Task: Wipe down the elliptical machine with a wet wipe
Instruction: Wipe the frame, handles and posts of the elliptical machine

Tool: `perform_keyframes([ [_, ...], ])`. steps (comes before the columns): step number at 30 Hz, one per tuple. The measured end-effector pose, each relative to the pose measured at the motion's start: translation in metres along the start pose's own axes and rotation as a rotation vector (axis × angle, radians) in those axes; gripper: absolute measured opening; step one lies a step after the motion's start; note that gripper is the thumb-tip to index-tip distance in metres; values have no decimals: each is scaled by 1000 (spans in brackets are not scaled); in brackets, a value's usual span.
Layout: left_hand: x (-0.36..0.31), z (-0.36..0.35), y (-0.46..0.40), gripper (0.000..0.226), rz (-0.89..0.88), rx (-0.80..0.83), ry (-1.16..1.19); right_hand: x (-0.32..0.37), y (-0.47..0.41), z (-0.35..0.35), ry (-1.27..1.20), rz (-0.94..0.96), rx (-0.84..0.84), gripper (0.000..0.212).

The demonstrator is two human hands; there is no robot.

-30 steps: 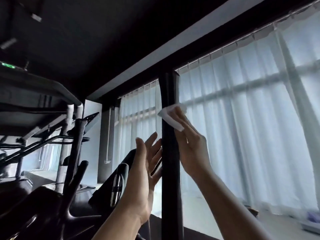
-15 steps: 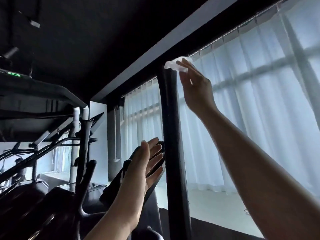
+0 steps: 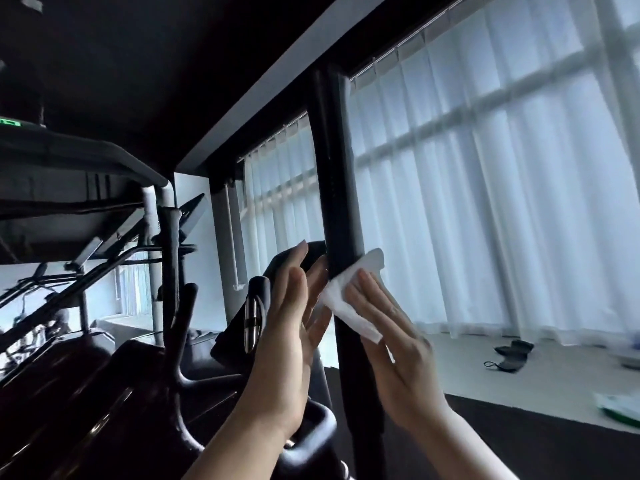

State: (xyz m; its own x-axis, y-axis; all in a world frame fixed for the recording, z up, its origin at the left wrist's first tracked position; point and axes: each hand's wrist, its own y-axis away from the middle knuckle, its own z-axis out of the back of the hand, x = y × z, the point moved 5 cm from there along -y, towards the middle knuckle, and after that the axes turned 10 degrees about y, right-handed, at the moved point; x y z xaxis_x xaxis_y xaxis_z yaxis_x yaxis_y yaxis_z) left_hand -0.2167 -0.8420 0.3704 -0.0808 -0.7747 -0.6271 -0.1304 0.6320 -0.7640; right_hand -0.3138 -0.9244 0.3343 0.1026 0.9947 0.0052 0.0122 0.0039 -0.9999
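Observation:
A tall black handlebar (image 3: 337, 174) of the elliptical machine rises up the middle of the head view. My right hand (image 3: 391, 341) presses a white wet wipe (image 3: 349, 296) against this bar at about mid height, fingers straight over the wipe. My left hand (image 3: 294, 327) is raised just left of the bar, fingers straight and together, holding nothing; whether it touches the bar is unclear. The machine's dark console (image 3: 249, 306) stands behind my left hand.
Another black handlebar (image 3: 171, 271) and dark gym machines (image 3: 69, 375) fill the left side. White curtains (image 3: 485, 202) cover the windows on the right. A dark bag (image 3: 512, 355) lies on the light floor, and a green-and-white packet (image 3: 620, 407) lies at the right edge.
My right hand slid the wipe up to the top of the bar, then down to mid height. My left hand stayed raised beside the bar.

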Motion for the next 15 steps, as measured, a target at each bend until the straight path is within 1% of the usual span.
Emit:
perform_keyframes([
  [3, 20, -1, 21, 61, -55, -28, -151, 4, 39, 1, -13, -34, 19, 41],
  [6, 33, 3, 48, 58, -118, -99, -218, 10, 70, 8, 14, -68, 83, 39],
  [8, 41, 3, 69, 54, -163, -97, -268, 8, 94, 20, 29, -135, 153, 38],
  [9, 45, 2, 81, 48, -195, -89, -291, 7, 107, 28, 6, -206, 171, 36],
  [10, 49, 1, 94, 41, -236, -78, -327, 4, 122, 38, -50, -316, 166, 33],
  [11, 53, -3, 109, 36, -276, -59, -388, 0, 139, 50, -138, -479, 115, 31],
  [13, 70, -17, 143, 29, -303, 18, -493, -8, 177, 77, -289, -856, -78, 27],
  [14, 85, -24, 162, 25, -265, 62, -507, -9, 196, 90, -282, -1007, -155, 34],
  [15, 104, -31, 181, 22, -183, 85, -487, -11, 215, 102, -213, -1127, -175, 39],
])
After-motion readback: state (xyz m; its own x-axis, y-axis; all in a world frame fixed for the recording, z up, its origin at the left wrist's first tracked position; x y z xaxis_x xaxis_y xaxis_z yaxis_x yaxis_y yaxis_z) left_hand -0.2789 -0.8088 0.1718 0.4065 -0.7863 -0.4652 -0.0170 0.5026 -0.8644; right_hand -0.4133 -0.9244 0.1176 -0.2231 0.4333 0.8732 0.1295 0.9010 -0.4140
